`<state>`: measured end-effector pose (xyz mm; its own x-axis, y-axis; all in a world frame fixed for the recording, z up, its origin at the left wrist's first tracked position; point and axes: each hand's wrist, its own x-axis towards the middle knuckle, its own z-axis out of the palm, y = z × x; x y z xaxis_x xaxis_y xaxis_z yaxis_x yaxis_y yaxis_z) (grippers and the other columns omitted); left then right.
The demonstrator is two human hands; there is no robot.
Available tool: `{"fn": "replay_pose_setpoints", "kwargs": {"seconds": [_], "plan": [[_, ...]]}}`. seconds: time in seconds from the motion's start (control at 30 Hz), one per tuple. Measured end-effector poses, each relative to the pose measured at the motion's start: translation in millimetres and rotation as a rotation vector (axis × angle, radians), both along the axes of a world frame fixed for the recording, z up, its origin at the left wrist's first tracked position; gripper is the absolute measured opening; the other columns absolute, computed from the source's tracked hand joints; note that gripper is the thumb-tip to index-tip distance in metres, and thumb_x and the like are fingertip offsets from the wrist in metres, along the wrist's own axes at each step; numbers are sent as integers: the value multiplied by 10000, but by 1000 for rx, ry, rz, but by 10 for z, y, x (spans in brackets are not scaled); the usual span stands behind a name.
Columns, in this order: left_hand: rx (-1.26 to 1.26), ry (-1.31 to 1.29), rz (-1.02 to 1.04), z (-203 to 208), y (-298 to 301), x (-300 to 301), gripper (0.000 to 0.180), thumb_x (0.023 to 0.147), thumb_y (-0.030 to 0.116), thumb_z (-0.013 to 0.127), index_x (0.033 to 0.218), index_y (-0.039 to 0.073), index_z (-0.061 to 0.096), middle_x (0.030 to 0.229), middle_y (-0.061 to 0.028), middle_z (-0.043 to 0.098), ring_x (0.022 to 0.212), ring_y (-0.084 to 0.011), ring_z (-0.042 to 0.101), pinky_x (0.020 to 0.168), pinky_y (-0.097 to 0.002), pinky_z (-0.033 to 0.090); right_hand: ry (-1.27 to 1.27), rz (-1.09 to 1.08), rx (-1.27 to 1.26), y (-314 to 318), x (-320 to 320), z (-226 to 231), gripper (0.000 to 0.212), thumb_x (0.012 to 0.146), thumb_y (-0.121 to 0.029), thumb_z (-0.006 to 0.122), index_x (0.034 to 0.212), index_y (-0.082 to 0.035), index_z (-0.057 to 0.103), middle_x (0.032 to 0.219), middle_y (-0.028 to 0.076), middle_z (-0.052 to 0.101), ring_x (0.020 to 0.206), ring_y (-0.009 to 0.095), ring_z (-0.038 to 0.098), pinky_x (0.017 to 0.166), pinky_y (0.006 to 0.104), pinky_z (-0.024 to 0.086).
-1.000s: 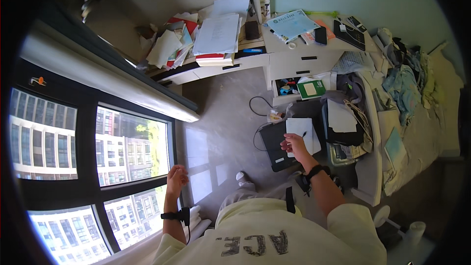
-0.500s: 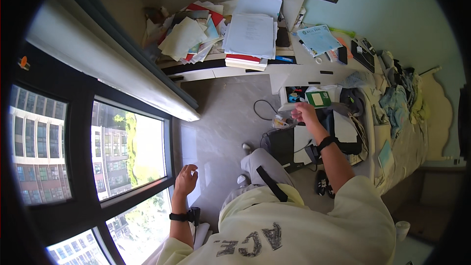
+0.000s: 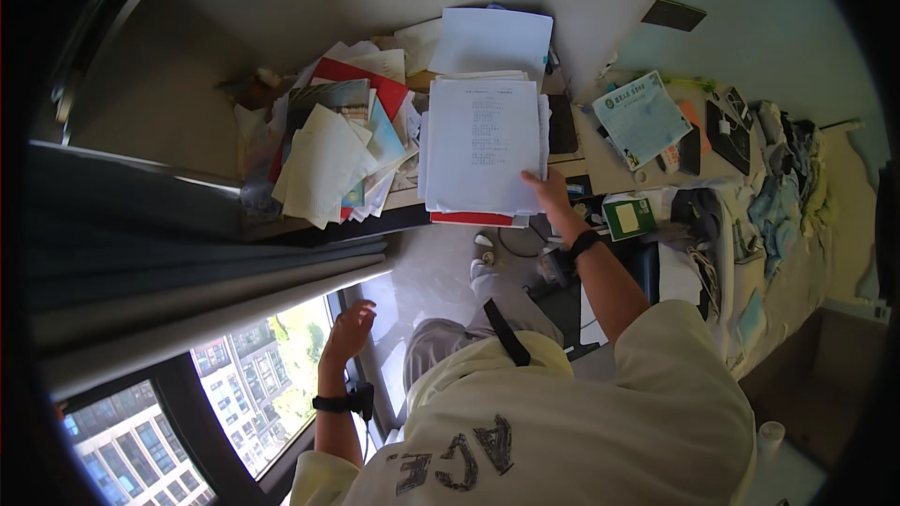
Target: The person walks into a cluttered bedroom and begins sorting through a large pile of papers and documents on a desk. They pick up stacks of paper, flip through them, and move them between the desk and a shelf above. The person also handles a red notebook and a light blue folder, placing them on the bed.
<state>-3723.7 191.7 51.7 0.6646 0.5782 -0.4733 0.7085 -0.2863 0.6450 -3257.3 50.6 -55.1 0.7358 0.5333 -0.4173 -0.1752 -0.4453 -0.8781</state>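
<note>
On the desk lies a thick stack of printed papers (image 3: 483, 141), a white sheet with lines of text on top. My right hand (image 3: 547, 197) is at its lower right corner, the thumb over the top sheet and the other fingers along the edge, partly hidden. A red booklet (image 3: 472, 219) shows beneath the papers at the desk's front. My left hand (image 3: 351, 326) hangs in the air near the window, its fingers loosely bent and apart, holding nothing. Left of the stack is a messy heap of loose papers (image 3: 323, 164) and booklets, with a red folder (image 3: 352, 75) among them.
A light-blue printed sheet (image 3: 642, 117) and dark devices lie on the desk's right part. A green box (image 3: 629, 217) sits below it. Clothes (image 3: 778, 197) are piled on the bed at right. Curtains (image 3: 216, 272) and a window (image 3: 272, 375) are at left.
My right hand has moved from near the open drawer to the paper stack's corner. I have come closer to the desk, and my left hand still hangs by the window.
</note>
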Motion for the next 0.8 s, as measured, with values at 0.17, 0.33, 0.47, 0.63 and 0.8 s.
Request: {"fn": "replay_pose_setpoints", "kwargs": {"seconds": [0.17, 0.33, 0.47, 0.63, 0.8], "plan": [[-21, -130, -100, 53, 768, 1091, 201, 919, 115, 545, 1094, 23, 579, 969, -165, 675, 869, -280, 663, 759, -350, 519, 117, -34, 94, -113, 31, 47, 390, 804, -195, 729, 1091, 49, 627, 946, 116, 682, 822, 175, 635, 740, 332, 498], [53, -330, -301, -353, 1267, 1671, 156, 919, 79, 482, 1010, 26, 598, 980, -154, 648, 901, -315, 617, 790, -366, 489, 44, 118, 20, -224, -54, 192, 410, 816, -235, 723, 1103, 42, 628, 936, 143, 697, 804, 212, 670, 721, 365, 538], [46, -252, -434, -527, 1672, 2133, 258, 878, 176, 544, 1102, 52, 578, 1006, -204, 643, 974, -354, 621, 838, -427, 488, -351, 379, -400, -371, 182, 30, 461, 757, -327, 737, 1064, 8, 660, 938, 196, 696, 909, 297, 681, 786, 370, 530], [145, -304, -351, 452, 2257, 2207, 250, 898, 164, 550, 1119, 48, 575, 1000, -202, 659, 943, -354, 638, 813, -415, 503, -551, 218, -284, -156, 558, 730, 286, 731, -252, 705, 890, -14, 697, 808, 163, 691, 755, 281, 680, 679, 373, 528], [167, -410, -299, 722, 2637, 2101, 240, 903, 167, 552, 1118, 59, 561, 965, -197, 661, 924, -358, 640, 781, -426, 504, -751, 363, 7, 649, 359, 2741, 141, 809, -57, 648, 944, -15, 656, 782, 91, 668, 704, 138, 641, 649, 289, 516]]}}
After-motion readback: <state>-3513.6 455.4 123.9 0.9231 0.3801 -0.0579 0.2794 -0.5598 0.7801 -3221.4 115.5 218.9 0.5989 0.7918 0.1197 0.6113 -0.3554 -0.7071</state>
